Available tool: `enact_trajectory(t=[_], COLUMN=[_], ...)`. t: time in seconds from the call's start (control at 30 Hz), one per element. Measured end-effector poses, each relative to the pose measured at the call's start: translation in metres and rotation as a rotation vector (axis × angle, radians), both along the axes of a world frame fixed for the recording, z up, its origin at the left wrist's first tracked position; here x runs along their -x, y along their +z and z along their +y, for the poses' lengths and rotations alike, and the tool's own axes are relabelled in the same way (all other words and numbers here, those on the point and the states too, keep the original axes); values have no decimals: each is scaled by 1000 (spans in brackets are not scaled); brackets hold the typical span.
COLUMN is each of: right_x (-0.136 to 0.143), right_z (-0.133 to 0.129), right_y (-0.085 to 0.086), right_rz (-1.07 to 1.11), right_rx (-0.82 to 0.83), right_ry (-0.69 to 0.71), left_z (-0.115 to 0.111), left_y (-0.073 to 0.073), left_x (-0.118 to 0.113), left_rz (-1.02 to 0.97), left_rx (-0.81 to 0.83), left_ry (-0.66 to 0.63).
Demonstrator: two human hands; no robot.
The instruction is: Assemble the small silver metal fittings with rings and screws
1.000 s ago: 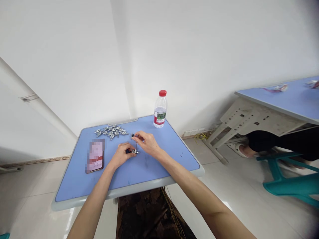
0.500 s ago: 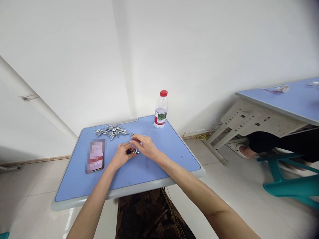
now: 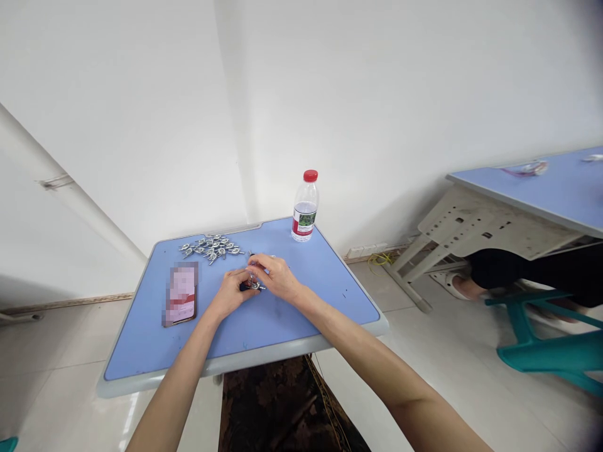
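Left hand (image 3: 230, 292): curled, pinching small silver metal fitting (image 3: 255, 285)
Right hand (image 3: 277, 278): arched beside it; cannot tell grip

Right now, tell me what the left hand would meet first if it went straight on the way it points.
Most likely the right hand, just ahead of the left hand and its small metal piece. Whether the hands already touch is unclear.
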State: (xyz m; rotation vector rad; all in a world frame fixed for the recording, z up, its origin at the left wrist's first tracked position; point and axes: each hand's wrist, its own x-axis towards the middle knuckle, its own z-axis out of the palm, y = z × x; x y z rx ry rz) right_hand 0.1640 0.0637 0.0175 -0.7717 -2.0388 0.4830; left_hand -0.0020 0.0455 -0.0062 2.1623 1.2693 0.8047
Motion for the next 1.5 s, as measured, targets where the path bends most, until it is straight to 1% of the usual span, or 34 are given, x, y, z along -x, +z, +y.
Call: enact_trajectory(t=[0.13,0.3,0.6,0.83,1.07,1.27,1.5], right_x=[0,1,-2,-1,-2,-10,-15], right_z=[-1,-2,1,1,4,4,4], right_y=[2,5,4,3,1,8,10], right_rz=[-24,-31,-30,-5,14,81,20], right_rx=[-25,-111,-120,-153,-113,-115,-151], right_ry=[12,133,209,201,216,143,103], left_z=[0,1,3,2,2,1,-1], left_y=[0,-1,-4,-4,-2,-1,1], left_x=[0,0,1,0,0,1,0], left_rz=[-3,-17,-27,-27,-8,-1,-6], left_rx=[-5,-10,-42,-43,-26,-14,-8], left_ry=[-5,-16,-39,-33,-16,1,11])
